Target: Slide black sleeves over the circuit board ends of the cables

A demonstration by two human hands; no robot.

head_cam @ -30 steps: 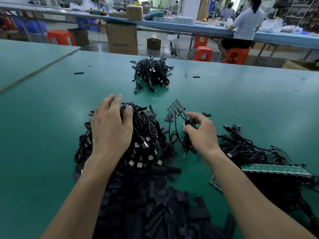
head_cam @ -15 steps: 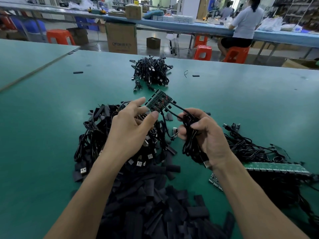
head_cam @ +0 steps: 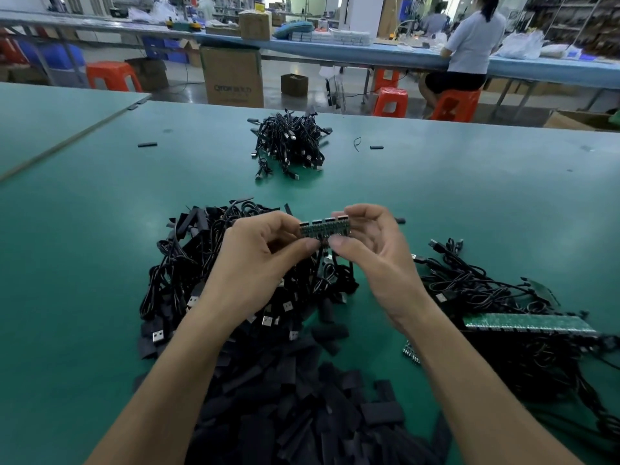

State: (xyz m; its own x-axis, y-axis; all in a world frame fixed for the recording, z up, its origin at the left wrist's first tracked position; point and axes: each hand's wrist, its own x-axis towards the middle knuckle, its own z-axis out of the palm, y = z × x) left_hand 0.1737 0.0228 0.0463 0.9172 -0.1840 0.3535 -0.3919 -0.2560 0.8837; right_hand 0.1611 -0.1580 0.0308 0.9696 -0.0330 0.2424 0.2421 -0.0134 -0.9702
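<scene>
Green mat covers the table (head_cam: 469,189); both hands are raised above it at centre.

Left hand (head_cam: 255,260): thumb and forefinger pinch the left end of a short circuit board strip (head_cam: 324,228).
Right hand (head_cam: 375,253): pinches the right end of the same strip, thumb in front, fingers curled behind.
Strip: held roughly level, clear of the table, with a row of dark connectors along its top edge. Thin black cables (head_cam: 330,273) hang from its lower edge into the pile beneath.

Black sleeves (head_cam: 302,397): a loose heap at the near edge, between the two forearms.
Cable pile (head_cam: 181,273): just beyond the heap, left of centre, under the left hand; silver USB plugs show in it.
Right tangle (head_cam: 486,290): more black cables, with a long green board panel (head_cam: 526,322) lying across its near side.
Far bundle (head_cam: 288,142): cables, well apart from the hands, at far centre.
Stray sleeve (head_cam: 147,144) at far left; another (head_cam: 376,147) just right of the far bundle.

Beyond the table: cardboard box (head_cam: 231,75), orange stools (head_cam: 391,101), and a person (head_cam: 473,45) seated at a blue bench, back turned
</scene>
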